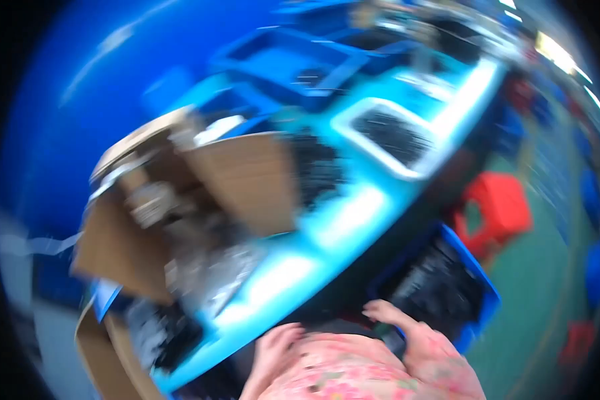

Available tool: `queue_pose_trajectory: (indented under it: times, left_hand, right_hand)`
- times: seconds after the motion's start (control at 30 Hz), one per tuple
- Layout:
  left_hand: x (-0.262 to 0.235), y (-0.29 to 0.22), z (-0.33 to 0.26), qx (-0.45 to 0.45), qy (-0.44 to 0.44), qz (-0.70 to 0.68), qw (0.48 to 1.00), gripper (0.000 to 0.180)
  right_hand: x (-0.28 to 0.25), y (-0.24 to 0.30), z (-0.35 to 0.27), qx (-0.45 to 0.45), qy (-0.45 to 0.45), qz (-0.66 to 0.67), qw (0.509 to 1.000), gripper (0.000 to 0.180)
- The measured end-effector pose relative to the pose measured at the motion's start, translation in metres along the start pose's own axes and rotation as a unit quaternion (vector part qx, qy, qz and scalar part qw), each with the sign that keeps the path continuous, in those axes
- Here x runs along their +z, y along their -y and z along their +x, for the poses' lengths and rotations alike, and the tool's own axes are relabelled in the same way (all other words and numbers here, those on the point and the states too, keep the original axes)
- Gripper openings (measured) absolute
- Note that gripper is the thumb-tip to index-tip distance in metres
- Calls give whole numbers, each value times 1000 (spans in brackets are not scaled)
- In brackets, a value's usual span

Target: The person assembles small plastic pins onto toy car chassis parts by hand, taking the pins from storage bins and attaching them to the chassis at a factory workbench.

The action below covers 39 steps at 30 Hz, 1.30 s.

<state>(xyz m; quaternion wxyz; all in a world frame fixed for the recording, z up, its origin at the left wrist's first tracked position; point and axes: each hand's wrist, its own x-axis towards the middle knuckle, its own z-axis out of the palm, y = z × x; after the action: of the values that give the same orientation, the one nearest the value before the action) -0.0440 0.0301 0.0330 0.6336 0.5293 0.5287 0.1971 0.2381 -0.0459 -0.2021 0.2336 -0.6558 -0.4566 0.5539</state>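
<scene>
My left hand (278, 339) is at the near edge of the bright turquoise table (340, 217), its fingers bent to the right and smeared by motion. Nothing shows in it, though its inner side is hidden. My right hand (385, 312) is off the table's edge, fingers loosely stretched leftward with nothing seen in them. Beside it, lower than the tabletop, sits a blue crate (490, 293) holding dark pieces. An open cardboard box (250, 177) with clear plastic wrapping inside stands on the table to the left. The whole picture is blurred.
A white-rimmed tray (343, 122) of small black pieces is farther along the table, beside a black heap (317, 167). Blue bins (280, 43) stand at the back. Black items (180, 340) lie near left. A red stool (507, 207) stands on the green floor (513, 283).
</scene>
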Motion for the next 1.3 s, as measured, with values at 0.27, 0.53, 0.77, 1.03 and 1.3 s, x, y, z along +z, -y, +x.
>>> queue_pose_trajectory:
  times: [0.27, 0.53, 0.77, 1.03, 1.3]
  left_hand:
    - [-28, -21, -60, 67, 186, 17, 980, 40]
    - [-166, -53, -100, 233, -505, 329, 763, 35]
    - [-190, -75, -33, 18, -376, 486, 789, 86]
    - [-194, -60, -40, 65, -380, 421, 821, 88]
    - [-164, -35, -103, 170, -498, 413, 743, 88]
  right_hand:
    - [-16, 149, -65, -74, 177, -54, 980, 34]
    - [13, 299, -93, -118, 328, -52, 936, 31]
    - [32, 343, -100, -281, 253, -168, 910, 33]
    - [36, 330, -89, -236, 279, -157, 917, 35]
    - [42, 325, -90, -211, 316, -132, 916, 39]
